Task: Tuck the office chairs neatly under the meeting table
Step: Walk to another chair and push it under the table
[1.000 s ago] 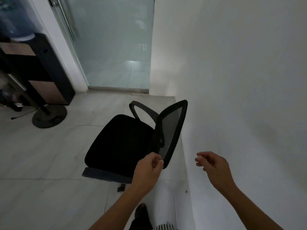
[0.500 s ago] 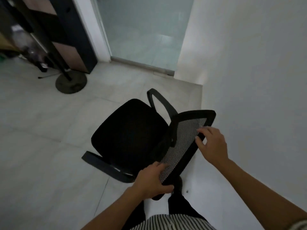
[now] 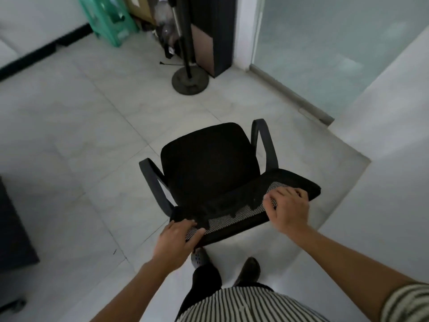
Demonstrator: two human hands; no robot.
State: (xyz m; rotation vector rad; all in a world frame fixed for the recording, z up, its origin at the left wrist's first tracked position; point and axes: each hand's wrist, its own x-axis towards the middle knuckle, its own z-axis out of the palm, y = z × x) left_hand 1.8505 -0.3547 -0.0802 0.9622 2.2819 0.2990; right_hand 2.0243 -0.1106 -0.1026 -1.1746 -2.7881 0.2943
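A black office chair [image 3: 209,163] with a padded seat, two curved armrests and a mesh backrest [image 3: 236,217] stands on the tiled floor just in front of me. My left hand [image 3: 176,240] grips the left end of the backrest's top edge. My right hand [image 3: 287,210] is closed over the right end of the same edge. The seat faces away from me. No meeting table is clearly in view.
A white wall [image 3: 383,159] rises close on the right, with a frosted glass door [image 3: 325,43] behind it. A round-based pole stand [image 3: 189,77] and a dark cabinet [image 3: 213,36] are ahead. A green plastic stool [image 3: 111,19] sits far left. A dark furniture edge [image 3: 14,228] is at my left.
The chair has swung round from sideways along the wall to facing away from me. My right hand reached out and took the backrest. My view turned left.
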